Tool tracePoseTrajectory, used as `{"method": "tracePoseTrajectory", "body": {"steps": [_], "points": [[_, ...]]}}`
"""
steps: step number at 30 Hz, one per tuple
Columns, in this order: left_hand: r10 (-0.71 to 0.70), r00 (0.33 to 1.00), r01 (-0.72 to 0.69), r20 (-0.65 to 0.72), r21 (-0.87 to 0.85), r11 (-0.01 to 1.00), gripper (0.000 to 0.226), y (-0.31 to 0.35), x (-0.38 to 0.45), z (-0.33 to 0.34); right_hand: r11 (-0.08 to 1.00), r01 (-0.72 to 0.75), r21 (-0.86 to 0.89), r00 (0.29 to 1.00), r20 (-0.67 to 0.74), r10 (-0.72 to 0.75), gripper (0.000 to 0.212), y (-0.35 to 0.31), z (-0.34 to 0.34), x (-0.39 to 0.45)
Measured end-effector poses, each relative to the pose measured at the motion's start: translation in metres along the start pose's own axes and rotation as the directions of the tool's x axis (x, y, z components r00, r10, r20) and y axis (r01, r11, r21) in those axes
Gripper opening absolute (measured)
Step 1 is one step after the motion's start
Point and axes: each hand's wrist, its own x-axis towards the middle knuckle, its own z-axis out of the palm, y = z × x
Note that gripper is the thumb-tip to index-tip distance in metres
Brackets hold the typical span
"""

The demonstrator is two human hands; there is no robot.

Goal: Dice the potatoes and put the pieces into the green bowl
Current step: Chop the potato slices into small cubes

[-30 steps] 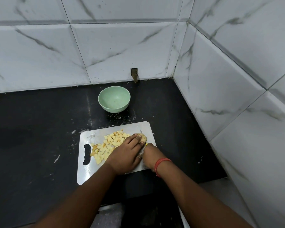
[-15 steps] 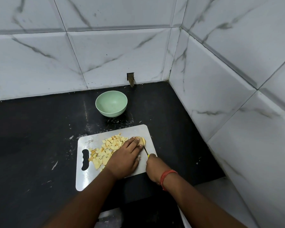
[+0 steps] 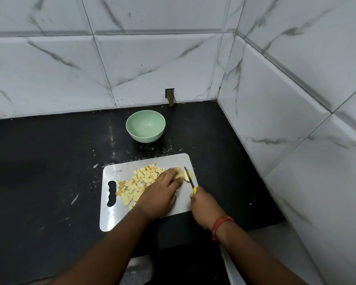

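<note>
While unlabelled, knife [image 3: 189, 177] against potato [image 3: 181, 173].

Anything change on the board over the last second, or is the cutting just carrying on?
The knife has drawn back clear of the left hand, its blade now showing beside the potato piece. The right hand keeps its grip on the handle; the left hand still holds the potato down. The diced pile, cutting board and empty green bowl are unchanged.

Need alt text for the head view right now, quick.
Left hand steadies a potato piece on a steel cutting board while the right hand slices it with a yellow-handled knife. Diced pieces lie beside; the green bowl behind looks empty.
</note>
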Motion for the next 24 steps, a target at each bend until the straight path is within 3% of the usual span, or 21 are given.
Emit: {"method": "tracePoseTrajectory", "body": {"steps": [11, 24], "points": [[0.036, 0.999, -0.036, -0.002, -0.077, 0.996, 0.043, -0.007, 0.000, -0.003, 0.988, 0.107, -0.108, 0.994, 0.015, -0.106, 0.028, -0.020, -0.002, 0.014], [0.063, 0.998, -0.063, 0.001, -0.064, 0.996, 0.045, -0.013, -0.001, 0.001, 0.989, 0.098, -0.114, 0.993, 0.072, -0.090, 0.028, -0.023, -0.006, 0.015]]}}
